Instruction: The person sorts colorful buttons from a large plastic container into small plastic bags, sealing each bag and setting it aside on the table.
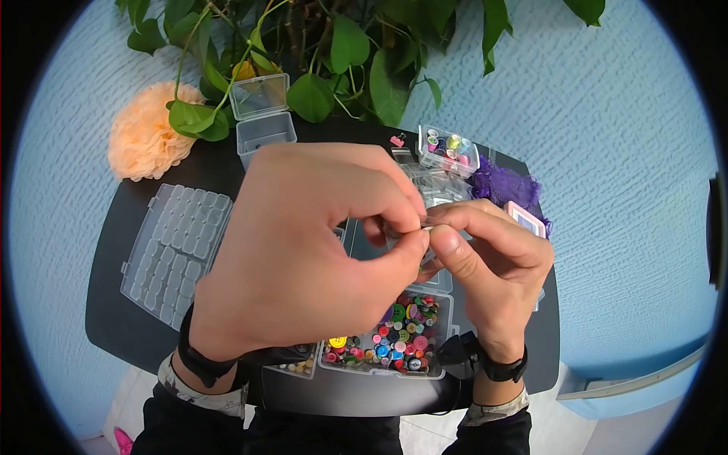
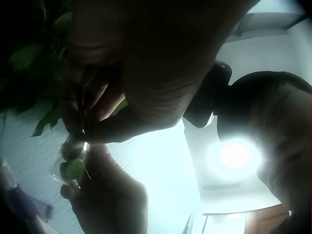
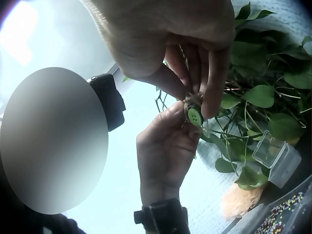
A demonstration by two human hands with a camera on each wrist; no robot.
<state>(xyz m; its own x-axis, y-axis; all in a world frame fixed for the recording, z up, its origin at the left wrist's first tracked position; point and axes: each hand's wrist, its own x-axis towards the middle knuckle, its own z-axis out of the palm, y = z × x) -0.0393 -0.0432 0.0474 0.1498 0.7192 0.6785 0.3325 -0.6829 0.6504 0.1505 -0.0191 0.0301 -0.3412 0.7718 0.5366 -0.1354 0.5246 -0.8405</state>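
Observation:
Over the table's middle, my left hand (image 1: 303,250) and right hand (image 1: 497,262) meet, thumbs and forefingers pinching the edge of a small clear plastic bag (image 2: 57,169). Only a thin pale edge of it shows in the head view. A round green button (image 3: 195,117) with four holes shows at the bag in the right wrist view, hanging just under my right fingertips. More green appears beside the button in the left wrist view. Below my hands stands an open clear box (image 1: 453,334) of mixed coloured buttons (image 1: 402,334), partly covered by my left hand.
At left lies a clear case (image 1: 171,254) of small lidded compartments. An open clear box (image 1: 265,133) stands at the back, near a peach paper flower (image 1: 155,133) and overhanging leaves (image 1: 349,45). Back right are a box of thread spools (image 1: 449,150) and purple mesh (image 1: 504,186).

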